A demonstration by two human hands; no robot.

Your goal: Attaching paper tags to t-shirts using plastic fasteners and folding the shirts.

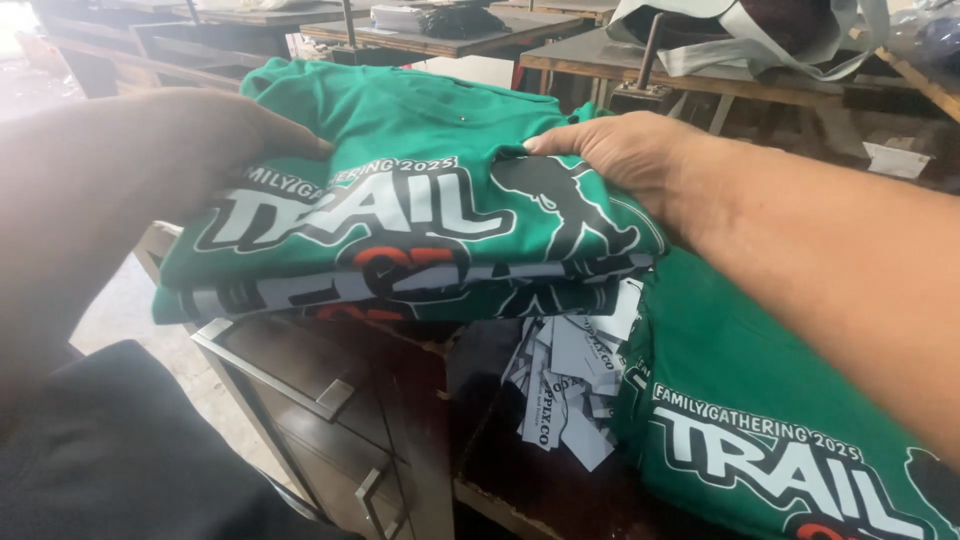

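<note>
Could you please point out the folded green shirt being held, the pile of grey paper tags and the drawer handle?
folded green shirt (420, 130): head view, plain upper cloth.
grey paper tags (572, 385): head view, middle of pile.
drawer handle (270, 378): head view, metal bar.

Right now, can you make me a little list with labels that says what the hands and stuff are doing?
left hand: left hand lies on the left edge of the folded green shirt
right hand: right hand presses on the shirt's right side, thumb on top
shirt: green with white, black and orange print, top one of a small stack
stack rests on: dark wooden cabinet with metal handles
beside it: pile of grey paper tags
lower right: another green printed shirt
behind: wooden tables, a grey bag
</note>
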